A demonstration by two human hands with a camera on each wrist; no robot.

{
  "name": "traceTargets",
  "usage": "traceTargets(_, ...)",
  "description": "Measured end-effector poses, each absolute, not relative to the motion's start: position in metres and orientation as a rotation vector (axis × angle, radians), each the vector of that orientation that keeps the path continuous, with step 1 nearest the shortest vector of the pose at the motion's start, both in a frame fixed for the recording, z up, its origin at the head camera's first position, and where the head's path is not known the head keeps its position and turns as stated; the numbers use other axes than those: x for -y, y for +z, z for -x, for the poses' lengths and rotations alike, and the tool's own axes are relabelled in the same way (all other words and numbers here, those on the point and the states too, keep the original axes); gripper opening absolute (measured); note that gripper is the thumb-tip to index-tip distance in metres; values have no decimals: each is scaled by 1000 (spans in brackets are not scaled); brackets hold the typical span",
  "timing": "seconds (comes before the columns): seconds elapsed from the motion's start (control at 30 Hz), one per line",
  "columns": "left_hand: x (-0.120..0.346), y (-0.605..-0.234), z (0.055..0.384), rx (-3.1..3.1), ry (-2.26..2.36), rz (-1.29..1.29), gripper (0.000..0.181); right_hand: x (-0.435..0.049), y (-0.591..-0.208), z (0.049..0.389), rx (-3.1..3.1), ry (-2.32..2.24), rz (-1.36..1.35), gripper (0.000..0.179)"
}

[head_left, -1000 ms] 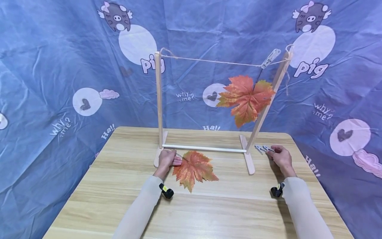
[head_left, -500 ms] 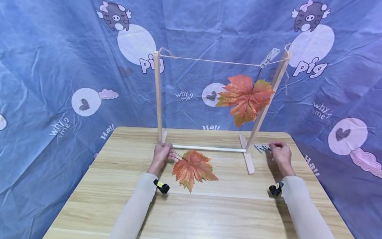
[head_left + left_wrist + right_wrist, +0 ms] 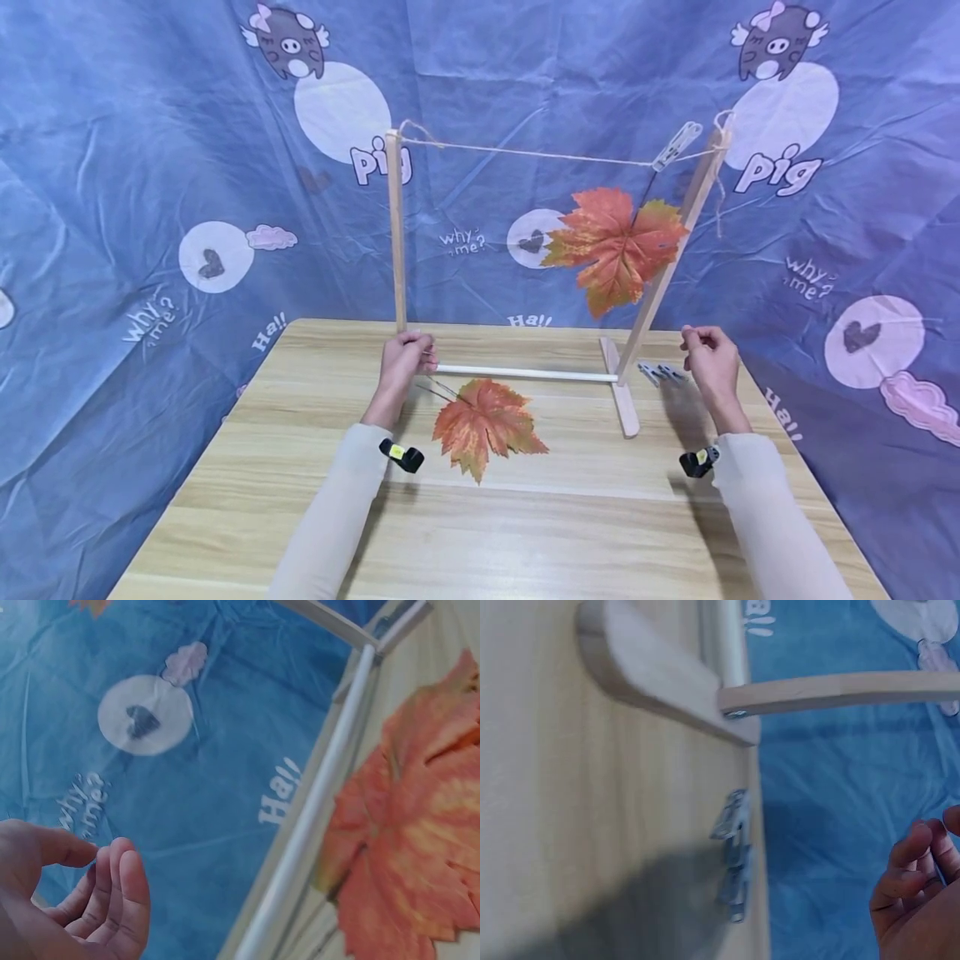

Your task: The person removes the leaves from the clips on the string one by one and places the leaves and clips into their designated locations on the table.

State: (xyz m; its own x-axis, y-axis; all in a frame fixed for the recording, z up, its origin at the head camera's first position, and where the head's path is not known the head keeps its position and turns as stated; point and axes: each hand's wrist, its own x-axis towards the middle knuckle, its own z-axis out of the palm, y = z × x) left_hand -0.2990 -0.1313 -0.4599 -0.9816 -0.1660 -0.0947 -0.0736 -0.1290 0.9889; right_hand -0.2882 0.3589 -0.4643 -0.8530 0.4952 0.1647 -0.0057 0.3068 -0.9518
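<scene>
My left hand [image 3: 403, 360] is raised just beyond the stem ends of an orange-red artificial maple leaf [image 3: 487, 421] lying on the table. In the left wrist view its fingers curl loosely, thumb near the index finger, with nothing showing between them. Two thin stems run from the leaf toward that hand. My right hand [image 3: 711, 362] hovers beside small grey clothespins [image 3: 660, 373] on the table, fingers loosely bent; no object shows in it in the right wrist view. Another maple leaf [image 3: 618, 246] hangs by its stem from a clothespin [image 3: 677, 147] on the string [image 3: 525, 152].
A wooden frame with a left post [image 3: 397, 233], a right post [image 3: 675, 250] and a white lower bar [image 3: 525, 372] stands toward the table's back. Its right foot [image 3: 622, 400] reaches forward. A blue patterned cloth [image 3: 480, 100] hangs behind the table [image 3: 570, 533].
My left hand has moved away from the lying leaf's stems, up and slightly left. My right hand has lifted off the clothespins and moved up. Both leaves stay in place.
</scene>
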Motion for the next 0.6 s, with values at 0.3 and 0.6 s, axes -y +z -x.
traceTargets(0.3,115,-425,299,1977,-2263,-81,15,-344,-427,291,1908,1624,248,22)
traceTargets(0.6,96,-388,290,1916,-2298,46,8,-325,-384,287,1710,1778,63,24)
